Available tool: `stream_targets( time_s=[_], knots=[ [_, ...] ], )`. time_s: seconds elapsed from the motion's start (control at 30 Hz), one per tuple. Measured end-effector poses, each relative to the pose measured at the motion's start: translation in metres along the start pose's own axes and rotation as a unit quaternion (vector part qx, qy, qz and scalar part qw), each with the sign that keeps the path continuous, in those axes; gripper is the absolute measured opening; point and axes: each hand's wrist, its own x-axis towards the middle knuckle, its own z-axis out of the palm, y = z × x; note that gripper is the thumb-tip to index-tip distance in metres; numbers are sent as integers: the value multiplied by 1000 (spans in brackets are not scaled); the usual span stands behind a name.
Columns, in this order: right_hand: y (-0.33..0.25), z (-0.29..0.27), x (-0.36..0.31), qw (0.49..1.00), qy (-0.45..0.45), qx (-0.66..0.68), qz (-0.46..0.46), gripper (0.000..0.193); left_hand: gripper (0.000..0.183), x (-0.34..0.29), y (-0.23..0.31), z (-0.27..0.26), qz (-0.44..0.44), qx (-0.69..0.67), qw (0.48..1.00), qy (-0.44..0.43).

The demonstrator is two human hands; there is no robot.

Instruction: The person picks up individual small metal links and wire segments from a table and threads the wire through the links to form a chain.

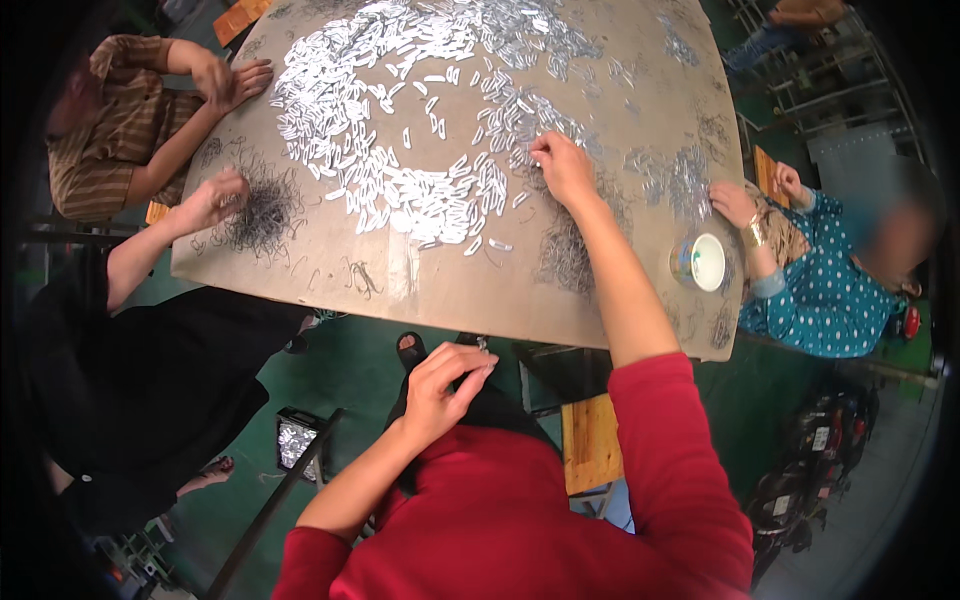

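Note:
Below the table's near edge, my left hand (pixel 447 392) is closed in front of my body. A small shiny metal piece (pixel 483 344) shows at its fingertips; its exact kind is too small to tell. My right hand (pixel 566 168) reaches over the table with thumb and fingers pinched together. Its fingertips are at the right side of a spread of small, long silvery pieces (pixel 425 205), and whatever they hold is hidden. Beneath my right forearm lies a heap of thin dark wire-like bits (pixel 566 255).
The brown-covered table (pixel 400 285) bears another dark wire heap (pixel 262 212) at left and a white-lined tub (pixel 708 262) at right. Co-workers sit left and right, their hands at the table's edges. A wooden stool (pixel 590 445) and a black crate (pixel 298 442) stand below.

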Motion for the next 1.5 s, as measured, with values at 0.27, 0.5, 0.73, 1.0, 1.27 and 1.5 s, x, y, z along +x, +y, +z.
stream_targets(
  time_s=[0.27,0.5,0.73,1.0,1.27,1.5],
  knots=[
    [-102,-21,-196,863,36,475,172,10,10,0,-2,-12,-58,-1,998,-8],
    [-145,-1,-267,779,155,566,220,13,12,8,4,-21,-14,-22,999,-24],
    [-156,13,-267,764,238,572,183,12,13,3,-1,-22,38,-20,998,-51],
    [-148,13,-268,825,254,496,97,10,14,53,-52,-11,30,59,997,-34],
    [-127,11,-261,873,208,433,87,12,14,122,-113,33,88,349,927,-107],
    [-118,13,-260,869,207,436,110,11,13,106,-94,31,116,352,923,-100]
  ],
)
